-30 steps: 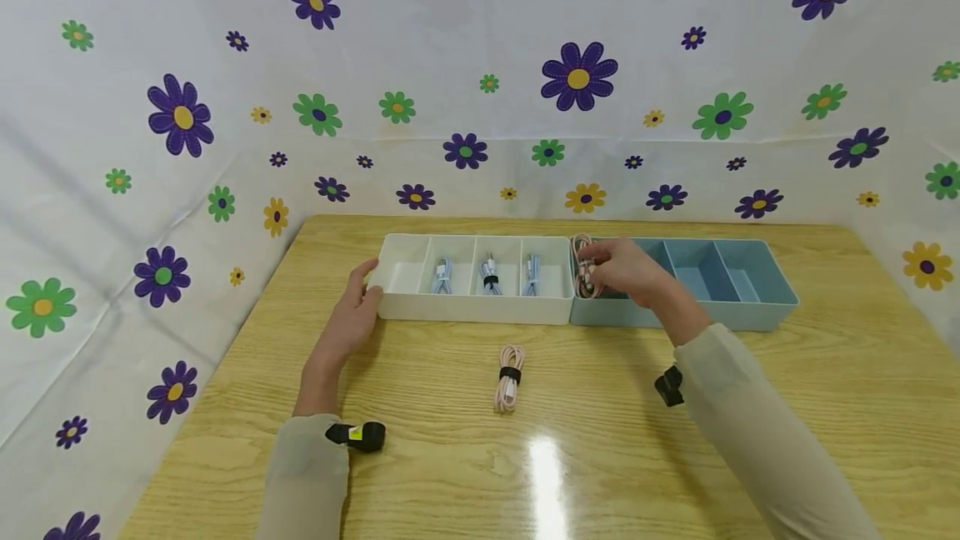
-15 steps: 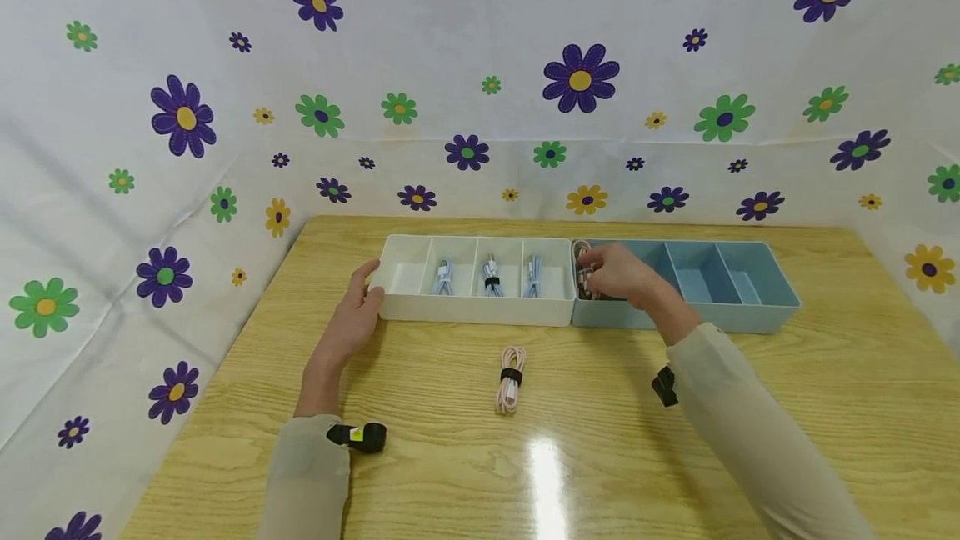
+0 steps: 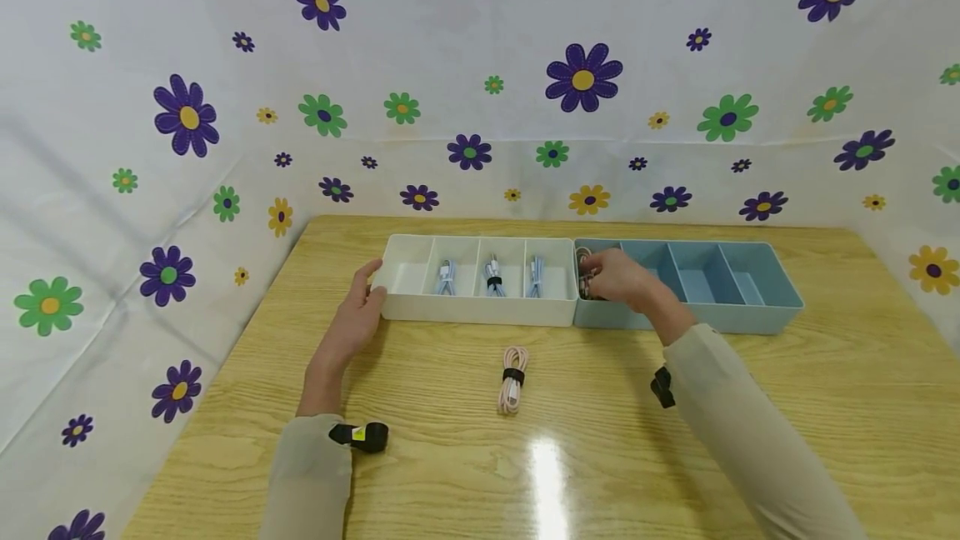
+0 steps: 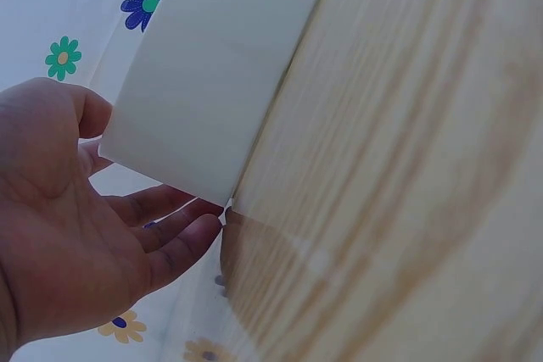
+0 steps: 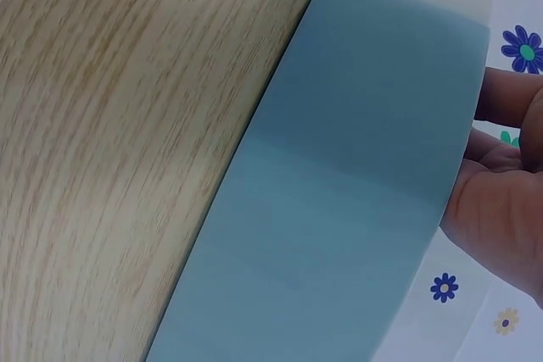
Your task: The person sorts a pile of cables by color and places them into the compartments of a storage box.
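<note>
My right hand (image 3: pixel 624 277) reaches into the leftmost compartment of the blue divided box (image 3: pixel 690 319), its fingers on a bundled pink charging cable (image 3: pixel 582 253). The hand covers most of that cable, and in the right wrist view the box wall hides the fingertips (image 5: pixel 496 209). My left hand (image 3: pixel 354 311) rests against the left end of the white divided box (image 3: pixel 480 309), fingers loosely bent. In the left wrist view its fingers (image 4: pixel 174 239) lie along that end. A second pink charging cable (image 3: pixel 513 380), tied with a black strap, lies on the table in front of the boxes.
Three compartments of the white box each hold a light blue cable: one left (image 3: pixel 446 277), one in the middle (image 3: pixel 494 277), one right (image 3: pixel 536 277). The boxes stand end to end on the wooden table (image 3: pixel 435 457), before a flowered cloth (image 3: pixel 375 48).
My right hand has lowered the pink cable deeper into the blue box's leftmost compartment; less of it shows above the rim. The left hand stays at the white box's end.
</note>
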Demonstrator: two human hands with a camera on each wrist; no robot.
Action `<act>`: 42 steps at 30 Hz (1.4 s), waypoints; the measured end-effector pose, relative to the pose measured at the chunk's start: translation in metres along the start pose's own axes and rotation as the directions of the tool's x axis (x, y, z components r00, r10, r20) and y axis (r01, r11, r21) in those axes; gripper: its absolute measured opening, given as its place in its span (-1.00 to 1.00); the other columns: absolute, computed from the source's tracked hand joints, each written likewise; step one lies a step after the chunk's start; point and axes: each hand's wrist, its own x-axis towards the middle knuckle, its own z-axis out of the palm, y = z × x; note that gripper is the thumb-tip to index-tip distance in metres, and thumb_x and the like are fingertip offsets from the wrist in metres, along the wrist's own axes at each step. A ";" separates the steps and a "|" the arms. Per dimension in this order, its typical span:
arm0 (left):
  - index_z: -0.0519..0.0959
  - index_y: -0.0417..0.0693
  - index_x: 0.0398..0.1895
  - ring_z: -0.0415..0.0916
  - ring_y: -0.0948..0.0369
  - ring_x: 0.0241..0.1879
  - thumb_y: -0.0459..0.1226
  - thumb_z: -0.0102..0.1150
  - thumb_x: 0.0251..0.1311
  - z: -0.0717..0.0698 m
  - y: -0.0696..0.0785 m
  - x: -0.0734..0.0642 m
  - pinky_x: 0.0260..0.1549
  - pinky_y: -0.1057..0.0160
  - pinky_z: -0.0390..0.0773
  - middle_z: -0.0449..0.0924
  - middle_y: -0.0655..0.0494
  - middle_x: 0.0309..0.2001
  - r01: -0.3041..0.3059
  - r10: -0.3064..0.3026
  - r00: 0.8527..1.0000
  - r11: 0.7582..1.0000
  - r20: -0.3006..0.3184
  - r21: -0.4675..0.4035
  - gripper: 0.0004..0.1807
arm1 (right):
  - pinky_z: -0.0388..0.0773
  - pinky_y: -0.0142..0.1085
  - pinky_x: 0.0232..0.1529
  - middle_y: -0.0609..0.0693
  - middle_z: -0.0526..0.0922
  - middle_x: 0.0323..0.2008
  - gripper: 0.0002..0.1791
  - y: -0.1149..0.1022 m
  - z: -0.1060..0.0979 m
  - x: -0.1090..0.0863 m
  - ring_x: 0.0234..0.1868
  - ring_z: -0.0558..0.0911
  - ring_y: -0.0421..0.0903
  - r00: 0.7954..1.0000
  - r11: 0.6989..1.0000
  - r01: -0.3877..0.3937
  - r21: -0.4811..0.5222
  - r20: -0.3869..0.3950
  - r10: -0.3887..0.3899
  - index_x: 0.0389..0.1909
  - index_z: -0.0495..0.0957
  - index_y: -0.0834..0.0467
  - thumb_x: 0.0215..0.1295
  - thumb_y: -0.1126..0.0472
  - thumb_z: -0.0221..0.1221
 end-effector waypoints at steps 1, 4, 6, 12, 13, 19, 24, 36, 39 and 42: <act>-0.16 0.15 0.61 -0.12 -0.16 0.51 -0.07 -0.39 0.56 0.000 0.000 0.000 0.40 -0.20 0.00 -0.09 -0.30 0.54 0.001 -0.001 1.000 1.000 0.000 0.001 -0.38 | 0.34 -0.25 -0.26 0.38 0.42 0.21 -0.37 0.000 0.000 0.000 -0.09 0.37 0.07 1.000 1.000 0.002 -0.003 0.000 -0.002 0.37 0.28 0.46 0.22 0.52 -0.03; -0.16 0.16 0.61 -0.11 -0.16 0.51 -0.06 -0.39 0.56 0.000 0.001 0.000 0.40 -0.20 0.00 -0.07 -0.31 0.53 0.005 -0.005 1.000 1.000 0.000 -0.002 -0.38 | 0.34 -0.26 -0.26 0.35 0.46 0.13 -0.39 -0.001 -0.001 -0.001 -0.11 0.37 0.06 1.000 1.000 0.003 -0.014 -0.007 -0.003 0.36 0.30 0.47 0.22 0.51 -0.02; -0.16 0.17 0.61 -0.11 -0.16 0.51 -0.06 -0.40 0.56 0.000 0.002 0.000 0.40 -0.20 0.00 -0.07 -0.33 0.53 0.004 -0.004 1.000 1.000 0.003 -0.001 -0.37 | 0.34 -0.26 -0.27 0.32 0.48 0.06 -0.41 -0.001 0.000 0.000 -0.13 0.38 0.06 1.000 1.000 0.009 -0.024 -0.013 -0.009 0.33 0.32 0.48 0.22 0.51 -0.01; -0.17 0.16 0.61 -0.08 -0.16 0.50 -0.04 -0.40 0.56 0.001 0.002 -0.001 0.39 -0.22 0.02 -0.07 -0.32 0.53 -0.004 0.004 1.000 1.000 0.000 0.011 -0.37 | 0.33 -0.26 -0.28 0.28 0.50 -0.08 -0.48 0.000 0.001 0.000 -0.20 0.39 0.03 1.000 0.999 0.019 -0.030 -0.013 -0.019 0.25 0.39 0.48 0.22 0.51 -0.01; -0.16 0.15 0.61 -0.08 -0.16 0.50 -0.04 -0.40 0.56 0.001 0.002 -0.001 0.39 -0.21 0.02 -0.07 -0.31 0.53 -0.007 0.007 1.000 1.000 -0.001 0.011 -0.37 | 0.33 -0.26 -0.28 0.29 0.50 -0.06 -0.47 0.000 0.001 0.000 -0.19 0.39 0.04 1.000 1.000 0.017 -0.025 -0.007 -0.017 0.26 0.38 0.49 0.21 0.51 -0.01; -0.16 0.13 0.61 -0.08 -0.15 0.50 -0.05 -0.40 0.56 0.003 0.001 0.002 0.39 -0.21 0.02 -0.07 -0.31 0.53 -0.016 0.016 1.000 1.000 0.000 0.006 -0.37 | 0.34 -0.24 -0.24 0.40 0.41 0.21 -0.35 -0.002 -0.004 -0.006 -0.08 0.39 0.08 1.000 1.000 0.009 -0.012 0.015 -0.009 0.40 0.22 0.48 0.22 0.50 -0.03; -0.15 0.15 0.61 -0.07 -0.16 0.50 -0.03 -0.41 0.55 0.002 0.003 0.002 0.39 -0.21 0.02 -0.05 -0.31 0.53 -0.014 0.014 1.000 1.000 -0.011 0.019 -0.37 | 0.32 -0.20 -0.26 0.45 0.23 0.36 -0.26 -0.003 -0.009 -0.010 0.09 0.37 0.17 1.000 1.000 0.009 0.000 0.029 -0.009 0.46 0.14 0.41 0.17 0.51 -0.03; -0.17 0.16 0.61 -0.03 -0.18 0.49 -0.03 -0.41 0.55 0.001 0.001 0.000 0.37 -0.22 0.05 -0.03 -0.32 0.52 -0.006 0.006 1.000 1.000 -0.015 0.017 -0.37 | 0.38 0.09 0.25 0.38 0.22 0.41 -0.35 -0.004 -0.018 -0.017 0.38 0.28 0.29 0.999 0.995 0.040 0.090 0.032 -0.043 0.46 0.19 0.34 0.32 0.38 -0.03; -0.16 0.16 0.61 -0.05 -0.17 0.49 -0.03 -0.40 0.56 0.001 0.000 0.001 0.39 -0.21 0.03 -0.04 -0.31 0.53 -0.004 0.005 1.000 1.000 -0.014 0.022 -0.37 | 0.31 0.12 0.31 0.39 0.15 0.45 -0.38 0.002 -0.020 -0.024 0.43 0.21 0.30 0.996 0.982 0.076 0.174 0.039 -0.084 0.49 0.11 0.35 0.42 0.35 -0.09; -0.17 0.13 0.61 -0.08 -0.16 0.50 -0.05 -0.41 0.56 0.000 -0.001 0.002 0.40 -0.20 0.00 -0.06 -0.31 0.53 -0.008 0.008 1.000 1.000 -0.009 0.030 -0.37 | 0.25 0.12 0.35 0.40 0.08 0.47 -0.39 0.009 -0.022 -0.032 0.45 0.18 0.31 0.991 0.949 0.117 0.292 0.030 -0.131 0.51 0.04 0.37 0.49 0.32 -0.13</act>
